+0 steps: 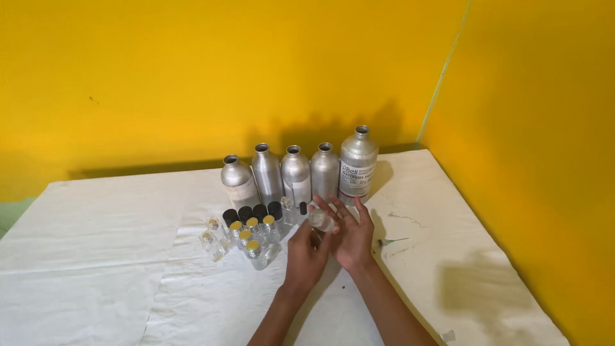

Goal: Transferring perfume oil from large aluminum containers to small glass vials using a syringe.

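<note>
The small clear bottle [321, 220] is held above the white table [96, 256], pinched by the left hand [306, 255] and cupped by the right hand [351, 236]; finger placement is partly unclear. Risk: a slip would drop it onto the capped glass vials [246, 234], toppling them toward the open aluminium bottles [295, 173].

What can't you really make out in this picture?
- Small glass bottle: mostly hidden by the left hand and right hand; contents, cap unclear.
- Vials: too small to tell if filled.
- Metal bottles: opaque; contents hidden.
- Both arms: cut off by the bottom edge.
</note>
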